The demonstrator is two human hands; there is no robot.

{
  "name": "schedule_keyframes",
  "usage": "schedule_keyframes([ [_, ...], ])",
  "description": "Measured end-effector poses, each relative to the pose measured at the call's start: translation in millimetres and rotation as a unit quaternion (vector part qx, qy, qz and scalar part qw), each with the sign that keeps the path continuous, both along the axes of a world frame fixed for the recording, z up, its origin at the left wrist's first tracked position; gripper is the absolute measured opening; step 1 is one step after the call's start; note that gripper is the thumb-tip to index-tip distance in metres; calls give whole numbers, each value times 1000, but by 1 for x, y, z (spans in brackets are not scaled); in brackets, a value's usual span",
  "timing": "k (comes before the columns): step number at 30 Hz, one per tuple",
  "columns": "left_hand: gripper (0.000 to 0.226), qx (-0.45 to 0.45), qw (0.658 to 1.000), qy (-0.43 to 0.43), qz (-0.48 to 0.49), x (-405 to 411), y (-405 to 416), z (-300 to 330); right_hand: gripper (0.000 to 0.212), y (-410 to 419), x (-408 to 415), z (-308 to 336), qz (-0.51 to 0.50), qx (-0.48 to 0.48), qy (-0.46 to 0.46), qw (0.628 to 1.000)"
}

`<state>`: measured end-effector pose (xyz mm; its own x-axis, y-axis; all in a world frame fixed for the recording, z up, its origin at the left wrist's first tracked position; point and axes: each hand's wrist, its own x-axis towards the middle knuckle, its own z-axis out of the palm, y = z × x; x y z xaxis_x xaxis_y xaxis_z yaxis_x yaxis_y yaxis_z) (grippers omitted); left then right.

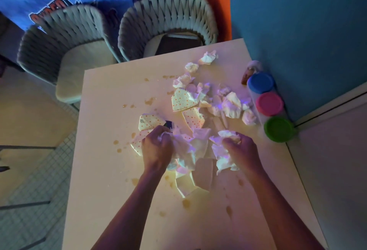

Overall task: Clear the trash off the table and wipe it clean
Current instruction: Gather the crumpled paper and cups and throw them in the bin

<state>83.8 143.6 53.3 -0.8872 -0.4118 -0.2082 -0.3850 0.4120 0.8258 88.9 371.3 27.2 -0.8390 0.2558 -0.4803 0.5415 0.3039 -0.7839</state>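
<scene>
Gathering trash, early stage. Left hand (156,146) curling round a wad of crumpled napkins (183,150) at about 7 o'clock of the pile; right hand (241,147) clutching another crumpled napkin wad (224,154) at about 5 o'clock. Both sitting low on the surface (103,170), apparently bunching paper together.

Still lying loose: dotted paper wrappers (183,99) mid-pile, one more dotted piece (148,121) at 9 o'clock, plain folded paper (203,171) between the wrists, small napkin balls (208,58) trailing toward 12 o'clock. Nothing visibly removed yet; no bin or bag showing.

Brown sticky drips (150,100) spotting the surface around 10 o'clock and near the forearms at 6 o'clock, so wiping not started; no cloth showing.

Three tubs with blue (260,83), pink (269,104) and green (279,129) lids standing along the wall at 3 o'clock, a small bottle (246,75) just behind. Likely staying, judging by placement.

Remaining: lifting all paper off, then wiping drips.
</scene>
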Motion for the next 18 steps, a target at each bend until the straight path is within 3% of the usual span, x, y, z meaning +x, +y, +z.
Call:
schedule_keyframes([
  [6, 33, -11, 998, 53, -29, 13, 21, 11, 28, 14, 18, 8, 25, -117, -17, 993],
  [9, 46, -43, 997, 26, -54, 19, 33, 12, 15, 10, 30, 13, 81, -138, -37, 986],
  [11, 44, -51, 997, -10, -62, 20, 43, 15, 6, 6, 36, 15, 101, -165, -57, 980],
  [16, 33, -15, 994, -57, -89, 30, 61, 14, 31, 6, 41, 11, 51, -231, -99, 966],
  [18, 29, 1, 994, -72, -76, 33, 65, 9, 27, 11, 41, 11, 36, -268, -105, 957],
])
